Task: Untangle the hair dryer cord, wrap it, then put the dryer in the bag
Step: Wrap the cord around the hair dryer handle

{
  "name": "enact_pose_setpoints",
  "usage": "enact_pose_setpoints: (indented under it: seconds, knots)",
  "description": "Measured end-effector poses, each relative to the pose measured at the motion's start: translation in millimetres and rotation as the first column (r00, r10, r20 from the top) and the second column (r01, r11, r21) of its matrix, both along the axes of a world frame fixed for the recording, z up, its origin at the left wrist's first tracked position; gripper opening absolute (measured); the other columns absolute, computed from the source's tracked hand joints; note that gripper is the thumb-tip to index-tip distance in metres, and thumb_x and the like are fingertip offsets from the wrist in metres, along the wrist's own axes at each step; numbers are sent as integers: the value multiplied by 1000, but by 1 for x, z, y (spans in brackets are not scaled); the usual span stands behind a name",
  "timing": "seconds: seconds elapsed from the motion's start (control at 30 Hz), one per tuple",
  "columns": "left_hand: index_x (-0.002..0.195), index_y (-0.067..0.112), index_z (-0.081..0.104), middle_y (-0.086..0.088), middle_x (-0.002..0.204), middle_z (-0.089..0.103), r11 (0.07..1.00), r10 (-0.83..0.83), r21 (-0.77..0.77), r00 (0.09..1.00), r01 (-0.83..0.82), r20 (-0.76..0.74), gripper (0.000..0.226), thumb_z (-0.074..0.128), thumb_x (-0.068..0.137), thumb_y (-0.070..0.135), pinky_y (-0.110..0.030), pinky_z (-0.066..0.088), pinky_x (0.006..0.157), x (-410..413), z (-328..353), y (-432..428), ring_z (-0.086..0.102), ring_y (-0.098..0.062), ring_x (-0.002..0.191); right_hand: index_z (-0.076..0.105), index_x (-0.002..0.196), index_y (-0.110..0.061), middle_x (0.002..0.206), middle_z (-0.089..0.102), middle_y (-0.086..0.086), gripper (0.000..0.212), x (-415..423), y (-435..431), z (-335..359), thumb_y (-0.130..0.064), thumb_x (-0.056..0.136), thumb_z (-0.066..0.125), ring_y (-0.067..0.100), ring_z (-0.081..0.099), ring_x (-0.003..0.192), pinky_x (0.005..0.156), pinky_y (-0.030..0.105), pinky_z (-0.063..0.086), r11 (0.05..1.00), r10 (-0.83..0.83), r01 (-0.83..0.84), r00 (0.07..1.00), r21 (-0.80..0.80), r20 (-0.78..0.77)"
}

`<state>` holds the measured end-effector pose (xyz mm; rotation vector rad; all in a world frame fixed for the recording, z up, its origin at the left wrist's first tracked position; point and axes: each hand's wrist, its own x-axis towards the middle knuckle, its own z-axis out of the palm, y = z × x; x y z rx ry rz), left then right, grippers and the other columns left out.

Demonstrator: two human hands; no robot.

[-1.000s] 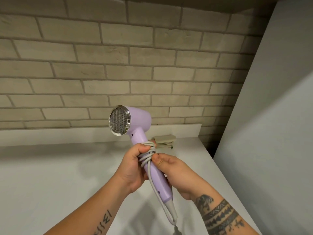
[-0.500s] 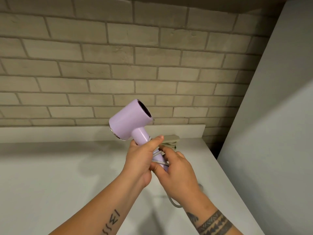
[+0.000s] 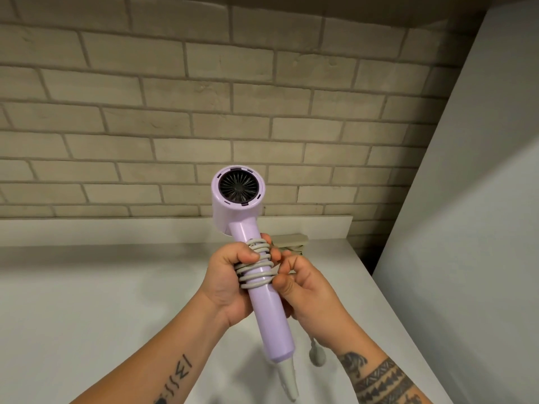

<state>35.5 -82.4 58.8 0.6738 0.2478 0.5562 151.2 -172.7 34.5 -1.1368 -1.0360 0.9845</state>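
Lilac hair dryer (image 3: 237, 199) held above the surface (image 3: 87, 301): handle gripped by curled fingers (image 3: 243, 253) of the left hand (image 3: 227, 284); wrapped cord (image 3: 256, 272) pinched by the right hand (image 3: 312, 298).

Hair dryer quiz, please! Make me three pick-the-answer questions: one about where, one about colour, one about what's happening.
1. Where is the cord coiled? A) round the barrel B) round the handle C) round a wrist
2. What colour is the hair dryer? A) red B) green C) lilac
3. How is the hair dryer kept up? A) gripped by hands B) hung on a hook C) lying in a drawer

Answers: 1 B, grey loops circle the upper handle. 2 C, its body is pale purple. 3 A, the left hand grips the handle and the right hand pinches the cord.
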Motion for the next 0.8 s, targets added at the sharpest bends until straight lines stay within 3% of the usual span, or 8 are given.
enact_pose_setpoints:
  seconds: [0.1, 0.23, 0.3, 0.4, 0.47, 0.53, 0.67, 0.8]
  knots:
    - [85, 12, 73, -14, 101, 69, 999, -28, 24, 1000, 28, 6, 56, 81, 30, 20, -44, 51, 81, 1, -9, -1, 63, -33, 90, 48, 104, -6, 95, 70, -4, 67, -5, -6, 5, -59, 74, 78, 19, 63, 81, 70, 37, 48, 995, 56, -59, 997, -79, -45]
    - [89, 11, 75, -11, 98, 65, 999, -5, 43, 999, 3, 37, 60, 86, 31, 23, -43, 49, 88, 1, -15, -4, 63, -28, 85, 50, 119, -6, 101, 70, -27, 60, -7, -12, 7, -55, 86, 62, 10, 66, 92, 75, 30, 55, 994, 61, -59, 998, -97, 15]
    - [101, 12, 74, -11, 99, 65, 996, -13, 91, 1000, 12, 9, 67, 85, 36, 20, -51, 43, 101, -2, -13, -4, 61, -31, 90, 51, 118, -8, 106, 70, -17, 63, -6, -14, 8, -57, 80, 63, 11, 65, 90, 76, 30, 54, 997, 24, -22, 999, -71, 22]
    - [122, 14, 64, -11, 101, 68, 963, 72, 269, 988, -32, -138, 68, 77, 56, 18, -63, 36, 111, -6, -4, -6, 61, -35, 100, 51, 118, -14, 96, 71, 2, 46, 0, -16, 9, -47, 86, 59, 17, 64, 83, 72, 34, 53, 998, -13, 15, 999, -55, 35]
    - [123, 14, 60, -11, 104, 69, 926, 165, 372, 960, -72, -225, 56, 74, 68, 18, -63, 41, 108, -5, 6, -11, 63, -32, 101, 50, 117, -19, 94, 71, 6, 38, 6, -17, 10, -43, 89, 58, 21, 64, 82, 73, 40, 51, 998, -36, 41, 995, -44, 95]
    - [121, 15, 60, -9, 106, 69, 901, 218, 426, 931, -77, -292, 49, 74, 75, 28, -53, 51, 99, -5, 15, -19, 68, -27, 98, 50, 115, -25, 95, 73, 0, 30, 10, -17, 11, -41, 91, 59, 19, 67, 84, 78, 41, 54, 997, -71, 77, 972, -22, 223]
    - [116, 21, 61, -5, 101, 76, 905, 326, 381, 886, -190, -330, 52, 82, 75, 46, -41, 60, 80, 5, 18, -37, 76, -23, 90, 46, 117, -41, 97, 71, -12, 33, 8, -18, 12, -47, 91, 65, 8, 70, 89, 81, 41, 58, 977, -193, 214, 843, 15, 501]
    - [108, 12, 62, -10, 80, 72, 918, 396, 146, 874, -369, -283, 29, 80, 84, 11, -33, 59, 58, 11, 6, -41, 72, -26, 67, 38, 122, -43, 101, 69, -13, 48, -3, -19, 8, -61, 84, 61, 6, 67, 90, 76, 36, 56, 970, -195, 240, 688, 34, 699]
